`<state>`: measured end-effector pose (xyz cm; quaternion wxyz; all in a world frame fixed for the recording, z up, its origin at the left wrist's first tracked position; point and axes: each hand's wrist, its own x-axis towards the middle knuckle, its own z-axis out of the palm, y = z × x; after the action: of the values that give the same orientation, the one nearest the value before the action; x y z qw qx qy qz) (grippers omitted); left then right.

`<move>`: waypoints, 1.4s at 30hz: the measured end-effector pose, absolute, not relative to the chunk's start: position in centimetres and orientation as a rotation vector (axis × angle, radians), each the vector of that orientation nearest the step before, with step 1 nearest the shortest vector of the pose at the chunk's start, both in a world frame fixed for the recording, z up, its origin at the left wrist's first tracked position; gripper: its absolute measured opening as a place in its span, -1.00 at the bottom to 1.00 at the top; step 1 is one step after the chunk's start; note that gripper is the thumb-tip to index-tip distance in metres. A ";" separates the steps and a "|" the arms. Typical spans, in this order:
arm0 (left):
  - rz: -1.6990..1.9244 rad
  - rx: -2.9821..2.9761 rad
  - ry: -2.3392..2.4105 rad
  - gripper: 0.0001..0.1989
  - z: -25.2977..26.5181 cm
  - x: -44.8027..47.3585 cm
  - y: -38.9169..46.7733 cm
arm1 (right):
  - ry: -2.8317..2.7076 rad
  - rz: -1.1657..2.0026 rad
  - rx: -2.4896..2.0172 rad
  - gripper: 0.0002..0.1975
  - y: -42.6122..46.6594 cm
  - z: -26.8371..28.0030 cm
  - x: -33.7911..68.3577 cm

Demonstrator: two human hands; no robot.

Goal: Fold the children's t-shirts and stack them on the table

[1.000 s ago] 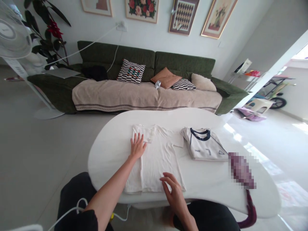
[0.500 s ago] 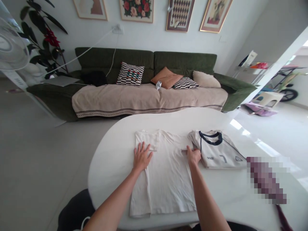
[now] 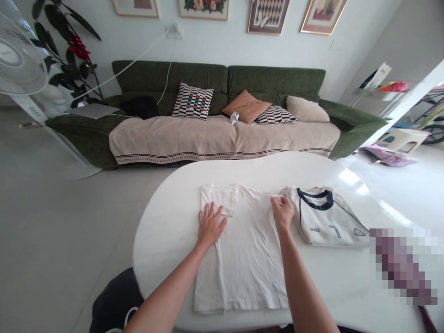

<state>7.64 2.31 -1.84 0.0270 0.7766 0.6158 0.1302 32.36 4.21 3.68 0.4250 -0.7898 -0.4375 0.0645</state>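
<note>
A white T-shirt [image 3: 251, 259] lies spread on the white table in front of me, its left side and sleeve folded inward. My left hand [image 3: 211, 226] rests flat on that folded edge, fingers spread. At the shirt's right sleeve, my right hand [image 3: 282, 212] is closed, pinching the fabric near the shoulder. Just right of it lies a folded white jersey [image 3: 328, 222] with a dark navy collar and a grey number 7. My right wrist and forearm cover part of the shirt's right edge.
The white table [image 3: 163, 231] has a rounded left end. Behind it stands a green sofa [image 3: 277, 83] with a beige cover and several cushions. A white fan [image 3: 21, 60] is at the left. A blurred-out purplish thing [image 3: 402, 266] is at the table's right.
My right hand has moved up along the shirt's right sleeve, drawing the fabric with it. My left hand stays flat on the folded side. The whole view has shifted slightly.
</note>
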 end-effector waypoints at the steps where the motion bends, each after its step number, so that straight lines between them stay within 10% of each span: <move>1: 0.399 2.400 1.901 -0.47 -1.9 7.6 2.3 | -1.146 0.139 -1.954 -0.71 4.3 4.1 31.0; 11: 0.361 2.421 1.907 -0.51 -1.7 7.5 2.2 | -1.932 0.299 -1.751 -0.84 3.8 1.3 18.5; 24: 0.423 2.378 1.909 -0.50 -1.7 7.6 2.2 | -1.947 0.424 -1.812 -0.58 14.6 3.2 30.6; 42: 0.390 2.346 1.903 -0.50 -1.2 7.7 2.2 | -2.155 0.474 -1.870 -0.85 16.7 3.1 31.9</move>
<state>7.71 2.18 -1.18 0.0477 0.7693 0.6241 0.1280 31.89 16.73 3.06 0.1246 -0.6415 -0.7393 0.1626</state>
